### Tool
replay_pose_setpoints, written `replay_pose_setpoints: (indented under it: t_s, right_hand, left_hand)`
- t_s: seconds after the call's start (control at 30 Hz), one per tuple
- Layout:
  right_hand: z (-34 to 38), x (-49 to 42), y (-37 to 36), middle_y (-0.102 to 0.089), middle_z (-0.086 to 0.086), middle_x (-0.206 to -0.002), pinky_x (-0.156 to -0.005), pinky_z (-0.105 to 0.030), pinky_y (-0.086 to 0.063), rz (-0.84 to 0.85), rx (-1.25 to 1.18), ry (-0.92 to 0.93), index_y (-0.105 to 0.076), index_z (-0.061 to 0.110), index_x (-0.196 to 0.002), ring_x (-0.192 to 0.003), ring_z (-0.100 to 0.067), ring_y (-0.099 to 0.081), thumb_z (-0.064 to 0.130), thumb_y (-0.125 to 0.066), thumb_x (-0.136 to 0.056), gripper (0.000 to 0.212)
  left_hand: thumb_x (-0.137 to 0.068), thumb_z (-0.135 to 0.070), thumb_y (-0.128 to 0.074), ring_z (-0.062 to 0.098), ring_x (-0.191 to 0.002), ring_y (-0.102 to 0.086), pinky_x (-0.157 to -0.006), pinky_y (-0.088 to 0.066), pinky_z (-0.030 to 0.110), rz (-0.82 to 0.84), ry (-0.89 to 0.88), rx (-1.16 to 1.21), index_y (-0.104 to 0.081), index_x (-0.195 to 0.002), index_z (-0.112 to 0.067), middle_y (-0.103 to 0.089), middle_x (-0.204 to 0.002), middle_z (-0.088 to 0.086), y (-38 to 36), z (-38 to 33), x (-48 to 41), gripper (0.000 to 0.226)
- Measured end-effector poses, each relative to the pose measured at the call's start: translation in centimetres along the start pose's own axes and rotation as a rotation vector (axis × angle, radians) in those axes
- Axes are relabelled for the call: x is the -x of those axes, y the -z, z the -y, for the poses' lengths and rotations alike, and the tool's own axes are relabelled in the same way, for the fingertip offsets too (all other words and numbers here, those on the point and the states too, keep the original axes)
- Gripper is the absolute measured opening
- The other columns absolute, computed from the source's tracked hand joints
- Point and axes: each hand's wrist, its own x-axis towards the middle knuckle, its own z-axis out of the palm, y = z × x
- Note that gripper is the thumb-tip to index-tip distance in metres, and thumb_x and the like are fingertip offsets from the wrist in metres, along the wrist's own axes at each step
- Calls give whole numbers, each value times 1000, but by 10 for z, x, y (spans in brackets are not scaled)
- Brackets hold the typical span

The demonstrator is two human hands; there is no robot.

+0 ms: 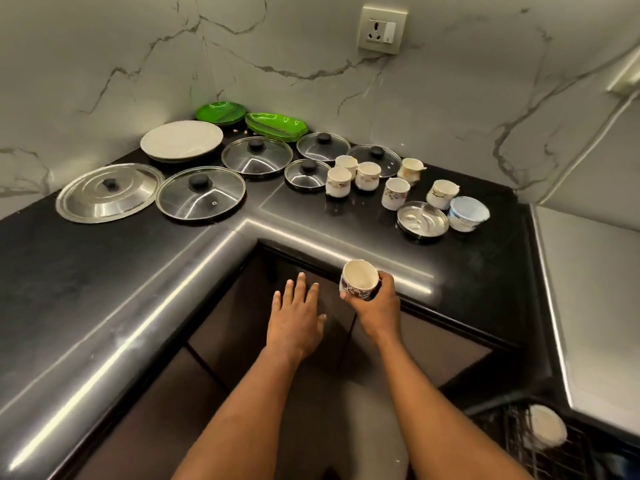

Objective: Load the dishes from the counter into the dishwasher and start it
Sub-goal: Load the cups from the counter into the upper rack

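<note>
Black polished stone surface [104, 271], L-shaped, runs round a corner below a white veined marble wall [104, 64].

Far left on the surface: flat round steel lid with a black knob [110, 192]; just beside it to the right, large glass lid with steel rim and black knob [201, 192]; behind these, a stack of round white plates [181, 140]; in the corner, round green plates [220, 112], with green leaf-shaped plates [276, 125] just beside them.

Centre: four smaller glass lids [257, 156], knobs up, lying flat and close together.

Nearer the camera, off the surface and in front of the dark cabinet doors [225, 323]: left hand [299, 317] palm down, fingers straight and slightly spread, holding nothing; right hand [375, 306] curled round a white patterned ceramic cup [359, 280], the cup in the air at the surface's front edge, tilted, mouth towards the camera.

Right of centre on the surface: six matching white patterned cups [394, 193], loosely grouped, mouths up; in front of them a shallow round steel dish [422, 220]; touching it on the right, a white plastic tub with a blue label [468, 213].

Bottom right corner: dark wire dishwasher rack [568, 455], partly in view; one white round vessel [547, 431] in it, too blurred to identify.
</note>
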Motion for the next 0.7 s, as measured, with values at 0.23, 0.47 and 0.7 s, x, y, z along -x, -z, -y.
replay_pose_setpoints:
  t_s: [0.23,0.47,0.7]
  right_hand:
    - [-15,92,43,-63,12,-101,-79,-25,-47,-54,23,-11,-51,25,-118,-95,-12,-62,26,-90,-62,67]
    - [-70,211,98,-64,8,-112,-84,-31,-51,-98,63,-109,-51,25,-123,-101,-12,-60,28,-91,-61,74]
    - [-111,278,169,-62,8,-115,-87,-34,-50,-216,30,-241,-49,28,-124,-106,-14,-59,26,-91,-62,75]
  left_hand:
    - [-104,-41,-39,27,-153,7,-123,-2,45,22,-86,-15,-6,-159,-22,8,-166,7,-21,-16,81,67]
    - [-104,-39,-37,28,-153,7,-123,-2,46,123,-206,-21,-5,-159,-20,8,-166,7,-73,-44,171,67]
    - [-106,-37,-36,27,-152,12,-122,1,47,238,-361,-81,0,-159,-21,12,-166,5,-106,-107,225,66]
